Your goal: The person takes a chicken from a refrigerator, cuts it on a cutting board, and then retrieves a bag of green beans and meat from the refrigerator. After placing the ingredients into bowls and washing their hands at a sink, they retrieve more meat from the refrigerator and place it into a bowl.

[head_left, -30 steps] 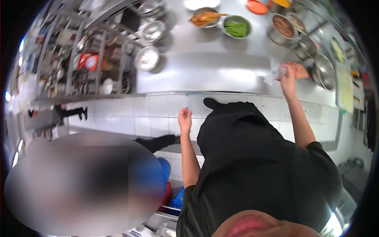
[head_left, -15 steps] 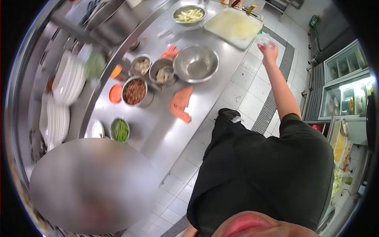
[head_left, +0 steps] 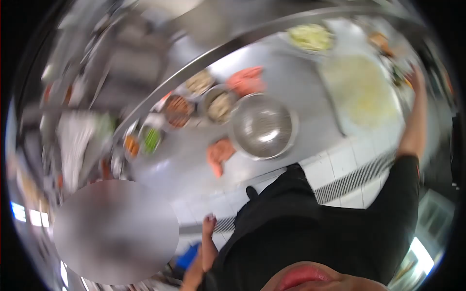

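Note:
My right arm stretches to the far right, and my right hand (head_left: 414, 77) is beside a cluster of small items (head_left: 399, 77) at the end of the pale cutting board (head_left: 359, 89). Blur hides its fingers and anything in them. At my left side, away from the counter, my left hand (head_left: 208, 224) hangs with its fingers curled, and no object shows in it. On the steel counter (head_left: 296, 77) between them stands a perforated metal bowl (head_left: 264, 127). An orange-pink cloth (head_left: 221, 154) lies beside that bowl, and a second pink cloth (head_left: 246, 81) lies behind it.
A bowl of pale green cut vegetable (head_left: 310, 38) stands at the back. Metal containers hold brown pieces (head_left: 178, 110), pale pieces (head_left: 219, 106) and green pieces (head_left: 151, 140). A floor drain grate (head_left: 357, 179) runs beside the counter. A blurred oval covers the lower left.
The view has turned and shifted along the counter. My right hand, earlier holding clear plastic past the board's near corner, is now by the board's far end. My left hand has come into view.

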`<act>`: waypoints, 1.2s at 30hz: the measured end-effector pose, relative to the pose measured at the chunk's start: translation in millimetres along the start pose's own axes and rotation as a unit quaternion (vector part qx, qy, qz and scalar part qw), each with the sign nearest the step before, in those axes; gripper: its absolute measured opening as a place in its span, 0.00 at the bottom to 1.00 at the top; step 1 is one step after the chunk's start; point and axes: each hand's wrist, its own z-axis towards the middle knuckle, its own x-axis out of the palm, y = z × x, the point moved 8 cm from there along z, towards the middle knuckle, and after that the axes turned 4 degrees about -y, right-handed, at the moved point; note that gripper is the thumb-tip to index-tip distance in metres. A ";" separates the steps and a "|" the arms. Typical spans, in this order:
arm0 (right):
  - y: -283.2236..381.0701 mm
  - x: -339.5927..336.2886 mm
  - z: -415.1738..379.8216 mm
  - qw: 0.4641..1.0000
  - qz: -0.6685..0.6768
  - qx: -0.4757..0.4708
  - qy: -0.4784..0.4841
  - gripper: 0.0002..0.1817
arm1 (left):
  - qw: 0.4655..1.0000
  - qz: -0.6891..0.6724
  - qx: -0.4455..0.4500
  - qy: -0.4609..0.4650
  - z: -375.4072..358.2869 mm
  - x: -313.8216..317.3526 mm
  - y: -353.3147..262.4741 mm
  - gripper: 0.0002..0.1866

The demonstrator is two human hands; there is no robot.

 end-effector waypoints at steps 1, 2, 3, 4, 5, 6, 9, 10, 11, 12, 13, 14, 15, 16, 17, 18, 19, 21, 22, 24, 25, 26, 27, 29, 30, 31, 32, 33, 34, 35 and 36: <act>-8.1 1.3 56.3 0.995 -0.005 -0.067 0.072 0.37 | 0.998 0.048 -0.036 -0.027 -24.1 -10.7 -39.3 0.18; 12.3 37.9 28.0 0.976 -0.016 -0.127 0.175 0.33 | 0.997 -0.015 -0.054 -0.051 -27.0 -4.2 -29.0 0.20; 31.8 83.1 -41.8 0.975 -0.028 -0.143 0.166 0.30 | 0.994 -0.024 -0.063 -0.081 -43.3 -5.9 -48.6 0.20; 21.7 111.0 -56.9 0.969 0.003 -0.156 0.191 0.30 | 0.994 -0.031 -0.024 -0.100 -40.6 3.8 -29.8 0.22; 0.6 138.1 -75.5 0.953 0.017 -0.152 0.260 0.29 | 0.992 -0.064 -0.064 -0.092 -47.9 13.8 -17.1 0.22; -12.2 166.0 -102.4 0.936 0.031 -0.156 0.314 0.29 | 0.988 -0.099 -0.088 -0.076 -54.3 26.3 -10.7 0.23; -17.2 260.3 -308.5 0.874 -0.029 -0.131 0.466 0.32 | 0.985 -0.073 -0.120 -0.100 -95.9 33.1 -9.7 0.23; -23.6 294.1 -371.0 0.824 -0.065 -0.149 0.542 0.35 | 0.983 -0.085 -0.124 -0.106 -104.4 40.8 1.4 0.23; -40.1 321.0 -421.0 0.792 -0.049 -0.121 0.596 0.38 | 0.980 -0.071 -0.140 -0.124 -115.0 49.0 22.3 0.24; -55.4 347.1 -470.0 0.756 -0.033 -0.096 0.646 0.41 | 0.976 -0.058 -0.153 -0.143 -123.5 55.5 41.0 0.24; -71.5 371.3 -521.0 0.722 -0.044 -0.057 0.688 0.43 | 0.969 -0.071 -0.182 -0.154 -132.6 64.8 65.0 0.24; -77.4 397.0 -585.2 0.695 -0.072 -0.025 0.715 0.41 | 0.961 -0.085 -0.208 -0.162 -140.4 76.0 87.2 0.24; -85.4 417.1 -648.9 0.656 -0.068 0.019 0.751 0.34 | 0.957 -0.095 -0.210 -0.173 -149.0 83.5 102.5 0.22; -110.7 440.1 -698.7 0.617 -0.116 0.030 0.777 0.24 | 0.954 -0.107 -0.212 -0.185 -156.7 90.4 119.0 0.21; -128.3 459.8 -750.5 0.600 -0.121 0.034 0.790 0.20 | 0.951 -0.123 -0.211 -0.190 -157.4 106.2 147.4 0.21; -148.5 475.1 -799.5 0.583 -0.126 0.040 0.802 0.16 | 0.939 -0.173 -0.230 -0.187 -154.7 129.1 186.5 0.20; -174.6 488.7 -836.2 0.577 -0.150 0.036 0.802 0.15 | 0.926 -0.220 -0.249 -0.180 -157.4 144.6 216.5 0.20; -219.8 501.2 -895.9 0.571 -0.185 0.024 0.799 0.14 | 0.902 -0.275 -0.274 -0.190 -175.2 154.7 248.7 0.20; -238.1 511.3 -920.6 0.580 -0.226 -0.002 0.783 0.14 | 0.875 -0.319 -0.299 -0.208 -177.8 154.5 263.3 0.19; -268.5 534.7 -968.7 0.582 -0.272 -0.037 0.765 0.14 | 0.831 -0.400 -0.310 -0.229 -187.3 152.4 285.3 0.19; -282.0 544.7 -993.1 0.583 -0.277 -0.053 0.762 0.14 | 0.787 -0.461 -0.330 -0.245 -203.8 159.4 302.3 0.20; -293.5 558.1 -1015.9 0.584 -0.280 -0.069 0.759 0.14 | 0.782 -0.469 -0.334 -0.239 -211.5 161.8 314.9 0.20; -303.2 572.9 -1039.0 0.583 -0.281 -0.092 0.757 0.13 | 0.781 -0.461 -0.341 -0.249 -221.8 161.8 329.0 0.20; -307.5 599.7 -1086.4 0.592 -0.280 -0.114 0.748 0.14 | 0.794 -0.414 -0.346 -0.282 -234.1 171.5 371.2 0.18; -309.6 617.6 -1107.3 0.589 -0.280 -0.116 0.749 0.14 | 0.792 -0.416 -0.346 -0.284 -236.1 165.5 379.0 0.18; -314.4 634.8 -1125.3 0.591 -0.278 -0.135 0.745 0.14 | 0.744 -0.474 -0.364 -0.298 -245.5 158.5 386.4 0.18; -319.7 654.4 -1144.7 0.594 -0.273 -0.154 0.741 0.14 | 0.693 -0.528 -0.377 -0.313 -251.7 149.1 394.8 0.18; -328.7 675.8 -1162.0 0.595 -0.272 -0.152 0.741 0.14 | 0.656 -0.571 -0.372 -0.325 -253.3 131.8 395.2 0.17; -334.1 697.6 -1175.9 0.599 -0.265 -0.190 0.731 0.14 | 0.657 -0.569 -0.375 -0.324 -255.8 117.3 399.2 0.17; -336.5 721.5 -1192.9 0.602 -0.256 -0.229 0.720 0.15 | 0.634 -0.590 -0.360 -0.347 -252.6 101.5 405.3 0.17; -341.4 745.1 -1210.9 0.603 -0.257 -0.230 0.720 0.15 | 0.610 -0.612 -0.343 -0.369 -244.9 85.2 413.5 0.17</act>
